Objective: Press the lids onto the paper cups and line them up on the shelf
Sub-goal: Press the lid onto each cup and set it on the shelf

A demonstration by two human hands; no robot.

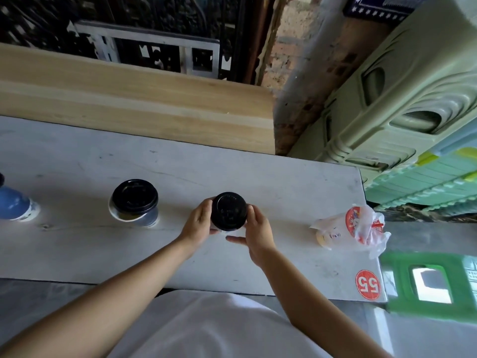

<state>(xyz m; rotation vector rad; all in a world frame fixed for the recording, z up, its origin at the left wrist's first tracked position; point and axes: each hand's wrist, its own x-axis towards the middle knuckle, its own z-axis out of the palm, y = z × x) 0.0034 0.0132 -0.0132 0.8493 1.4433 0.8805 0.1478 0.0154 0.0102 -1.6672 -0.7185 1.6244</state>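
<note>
**Figure. Both hands clasped on a lidded paper cup at mid-desk**

Head view, looking down. The left hand (200,223) and right hand (258,232) close in from opposite sides on the centre cup (225,231), with fingers curled round its wall. The right thumb stretches across the near side. A black lid (228,211) sits on the cup's mouth and appears level. The lid and the hands hide almost all of the cup's wall, so it cannot be told whether the base rests on the pale desk (284,192) or is held just above it.

To the left, apart from the hands, stands a second cup (147,218), whose own dark lid (134,196) sits skewed, leaving part of the white rim exposed. Further left, at the frame edge, is a blue cup (14,206). To the right, well apart from the centre cup, a bagged cup (351,227) lies on its side in thin clear plastic. A red sticker (367,284) marked "55" lies at the desk's near right corner. A wooden board (129,99) runs along the desk's far edge, and a green stool (402,280) stands beside the right end.
</note>
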